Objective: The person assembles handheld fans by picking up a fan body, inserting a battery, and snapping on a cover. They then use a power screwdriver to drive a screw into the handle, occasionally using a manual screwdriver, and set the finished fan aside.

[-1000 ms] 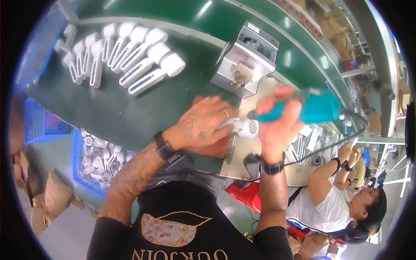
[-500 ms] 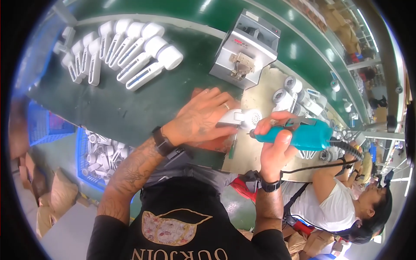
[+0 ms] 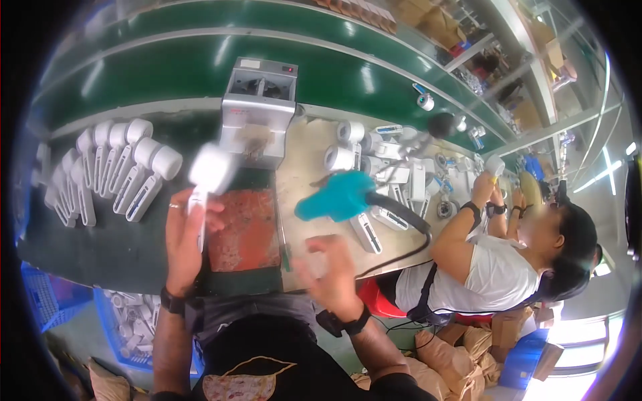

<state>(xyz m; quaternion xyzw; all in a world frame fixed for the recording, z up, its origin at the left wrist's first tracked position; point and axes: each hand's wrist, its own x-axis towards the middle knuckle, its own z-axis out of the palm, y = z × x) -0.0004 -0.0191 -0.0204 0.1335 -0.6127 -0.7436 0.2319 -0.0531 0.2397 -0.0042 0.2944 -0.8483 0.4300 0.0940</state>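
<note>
My left hand (image 3: 184, 244) grips the handle of a white shower head (image 3: 211, 168), holding it upright over the bench, its round head blurred by motion. Apart from any object, my right hand (image 3: 332, 275) hovers over the near bench edge, fingers loosely apart and partly smeared. Beyond it a teal electric screwdriver (image 3: 338, 197) with a black cord lies on the pale board. A worn red mat (image 3: 245, 230) is just right of my left hand. At the far left stands a fanned row of similar white shower heads (image 3: 137, 160).
A grey metal machine (image 3: 259, 110) stands at the back of the bench. More white parts (image 3: 391, 167) crowd the board's right side. A co-worker in a white shirt (image 3: 461, 267) sits to the right. Below left is a blue crate (image 3: 110, 334) of white parts.
My right hand has let go of the screwdriver and drawn back toward me. The shower head has been lifted off the red mat leftward in my left hand. The view has turned right.
</note>
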